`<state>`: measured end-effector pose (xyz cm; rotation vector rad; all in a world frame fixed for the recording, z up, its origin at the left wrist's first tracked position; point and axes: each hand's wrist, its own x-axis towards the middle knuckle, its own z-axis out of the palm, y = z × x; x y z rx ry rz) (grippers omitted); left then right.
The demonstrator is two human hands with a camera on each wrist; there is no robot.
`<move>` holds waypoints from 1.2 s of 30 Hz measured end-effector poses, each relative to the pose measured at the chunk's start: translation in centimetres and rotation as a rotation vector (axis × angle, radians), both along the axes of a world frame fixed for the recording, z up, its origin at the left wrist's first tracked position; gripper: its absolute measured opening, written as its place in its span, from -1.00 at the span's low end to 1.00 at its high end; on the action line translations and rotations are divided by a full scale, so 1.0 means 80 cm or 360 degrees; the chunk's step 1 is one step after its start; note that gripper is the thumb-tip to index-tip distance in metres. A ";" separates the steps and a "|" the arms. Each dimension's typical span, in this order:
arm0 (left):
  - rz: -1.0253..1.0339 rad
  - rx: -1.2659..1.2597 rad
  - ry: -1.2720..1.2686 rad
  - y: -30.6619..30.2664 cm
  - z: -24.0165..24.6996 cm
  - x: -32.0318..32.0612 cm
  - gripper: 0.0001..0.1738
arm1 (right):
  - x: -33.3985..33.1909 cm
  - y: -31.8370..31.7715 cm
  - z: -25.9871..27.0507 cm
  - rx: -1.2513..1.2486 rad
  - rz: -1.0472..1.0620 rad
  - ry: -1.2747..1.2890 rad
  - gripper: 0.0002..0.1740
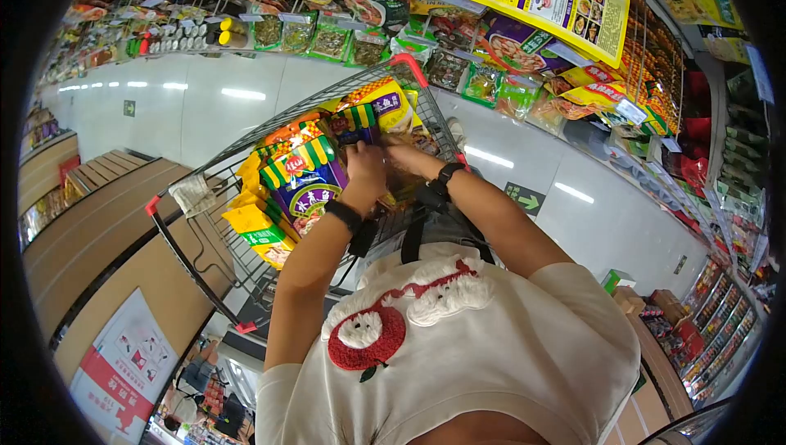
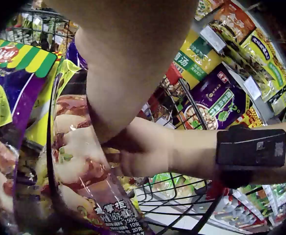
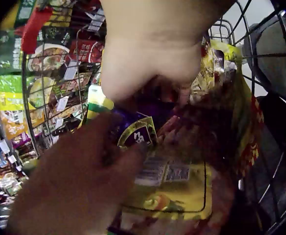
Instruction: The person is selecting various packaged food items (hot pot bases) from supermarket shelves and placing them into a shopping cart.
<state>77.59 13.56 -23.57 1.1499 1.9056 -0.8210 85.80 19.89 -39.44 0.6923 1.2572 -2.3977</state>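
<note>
In the head view, both hands are close together inside a wire shopping cart (image 1: pixel 274 130) loaded with food packets. My left hand (image 1: pixel 366 168) holds a purple food packet (image 3: pixel 133 129), its fingers bent over the packet's near side in the right wrist view. My right hand (image 1: pixel 409 157) reaches in from the right, right beside the left; its fingertips are partly hidden behind the packet, and I cannot tell whether they grip it. To the left stands a purple boiled-fish seasoning packet (image 1: pixel 307 187) with a green-and-yellow striped top. A packet with pictured fish slices (image 2: pixel 77 142) is close to my left hand.
A yellow packet (image 1: pixel 262 228) leans at the cart's near-left side, and a white cloth (image 1: pixel 192 195) hangs over its rim. Shelves with hanging packets (image 1: pixel 508 44) run along the far side and right. Wooden counter panels (image 1: pixel 123 224) stand to the left, beyond the tiled floor (image 1: pixel 565 191).
</note>
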 end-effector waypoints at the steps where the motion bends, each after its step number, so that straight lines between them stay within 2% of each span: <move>1: 0.0040 0.0089 0.0047 -0.001 -0.005 0.001 -0.36 | 0.001 -0.006 -0.015 -0.0058 0.0016 0.0050 -0.50; 3: 0.0120 0.0272 0.0143 -0.001 -0.019 0.001 -0.36 | 0.010 -0.019 -0.059 -0.0310 -0.0057 0.0063 -0.50; 5: 0.0064 0.0158 0.0069 0.001 -0.027 -0.008 -0.32 | 0.032 -0.021 -0.077 -0.0133 -0.0047 0.0227 -0.53; 7: 0.0012 -0.0004 0.0001 0.009 -0.037 -0.015 -0.27 | 0.029 -0.004 -0.023 -0.0733 -0.0162 -0.0365 -0.52; 8: -0.0012 -0.0107 -0.0029 0.017 -0.045 -0.016 -0.23 | 0.029 -0.002 -0.029 -0.0780 -0.0080 -0.0340 -0.52; 9: -0.0039 -0.0209 -0.0060 0.021 -0.051 -0.015 -0.19 | 0.032 -0.003 -0.042 -0.0598 0.0057 -0.0118 -0.58; 13: -0.0129 -0.0250 -0.0146 0.028 -0.056 -0.012 -0.37 | 0.057 -0.009 -0.118 0.0103 0.0470 0.0771 -0.66; 14: -0.0244 -0.0225 -0.0075 0.020 -0.069 -0.013 -0.45 | 0.059 -0.012 -0.129 0.0096 0.0452 0.0745 -0.65; 17: -0.0184 -0.0160 -0.0109 0.015 -0.052 -0.021 -0.47 | 0.055 -0.014 -0.110 0.0068 0.0396 0.0663 -0.63; 19: -0.0166 0.0004 0.0010 -0.006 -0.073 -0.019 -0.54 | 0.048 -0.008 -0.097 0.0559 0.0383 0.0836 -0.61; 20: -0.0171 0.0009 0.0032 -0.010 -0.071 -0.018 -0.53 | 0.048 -0.001 -0.090 0.1058 0.0382 0.1014 -0.60; 22: -0.0171 0.0017 0.0055 -0.018 -0.062 -0.017 -0.53 | 0.039 0.005 -0.058 0.0940 0.0245 0.0738 -0.59; 24: -0.0142 0.0036 0.0061 -0.018 -0.045 -0.017 -0.52 | 0.029 0.013 -0.002 -0.0296 0.0018 -0.0135 -0.59; 26: -0.0095 0.0020 0.0043 -0.020 -0.042 -0.017 -0.45 | 0.026 0.021 0.039 -0.0344 0.0216 0.0063 -0.58; 28: -0.0029 -0.0039 -0.0002 -0.021 -0.040 -0.016 -0.28 | 0.026 0.018 0.034 -0.0471 0.0325 0.0090 -0.57; 29: -0.0057 -0.0061 0.0000 -0.020 -0.040 -0.014 -0.26 | 0.022 0.014 0.030 -0.0576 0.0326 0.0016 -0.56; 31: -0.0124 -0.0097 -0.0005 -0.004 -0.024 -0.012 -0.22 | 0.023 0.006 -0.003 -0.0051 0.0473 0.0581 -0.54; 32: -0.0100 -0.0035 0.0041 -0.005 -0.031 -0.010 -0.27 | 0.024 0.008 -0.022 0.0604 0.0603 0.1203 -0.53; 34: -0.0101 -0.0174 0.0025 0.007 -0.029 -0.012 -0.29 | 0.024 0.017 -0.012 0.0836 0.0667 0.1514 -0.53; 35: -0.0094 -0.0243 0.0020 0.011 -0.027 -0.013 -0.29 | 0.028 0.018 0.003 0.0394 0.0610 0.1212 -0.54; 36: -0.0057 -0.0026 0.0035 -0.003 -0.035 -0.014 -0.49 | 0.027 0.017 0.022 0.0079 0.0578 0.0892 -0.55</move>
